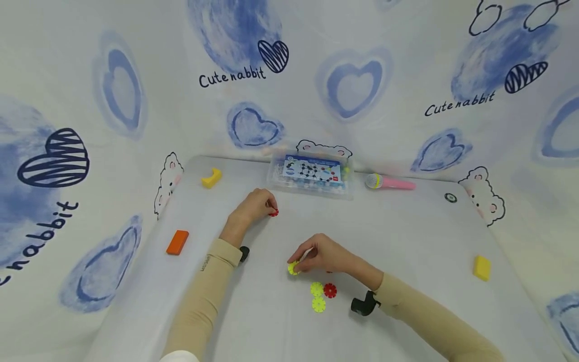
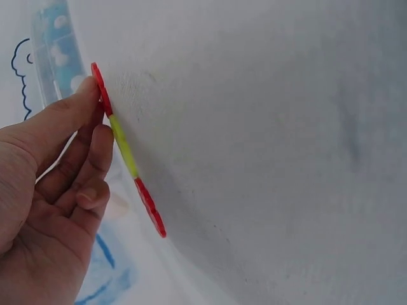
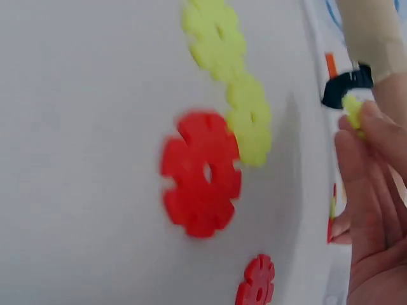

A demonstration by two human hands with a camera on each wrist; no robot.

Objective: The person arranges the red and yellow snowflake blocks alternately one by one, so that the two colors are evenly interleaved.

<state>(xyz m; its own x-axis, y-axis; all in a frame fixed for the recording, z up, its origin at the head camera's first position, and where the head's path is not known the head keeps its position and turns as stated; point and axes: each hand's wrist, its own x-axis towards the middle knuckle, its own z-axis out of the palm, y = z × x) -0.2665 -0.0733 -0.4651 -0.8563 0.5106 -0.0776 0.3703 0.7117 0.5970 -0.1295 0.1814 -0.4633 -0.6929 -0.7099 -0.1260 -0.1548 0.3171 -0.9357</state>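
My left hand (image 1: 255, 205) reaches to the far middle of the table, its fingertips on a short flat chain of red and yellow-green toothed discs (image 1: 273, 212). In the left wrist view that chain (image 2: 124, 146) lies edge-on against the cloth, and my left hand (image 2: 95, 114) curls against its red end. Nearer me, my right hand (image 1: 316, 254) pinches a yellow-green disc (image 1: 293, 268) just above the table. The right wrist view shows this disc (image 3: 351, 111) at my fingertips (image 3: 369, 133). Loose discs lie beside it: two yellow-green (image 1: 317, 296) and one red (image 1: 330, 290).
A clear plastic parts box (image 1: 312, 173) stands at the back, a pink toy microphone (image 1: 391, 182) to its right. A yellow curved block (image 1: 211, 177), an orange block (image 1: 177, 242) and a yellow block (image 1: 481, 267) lie around. Patterned cloth walls enclose the table.
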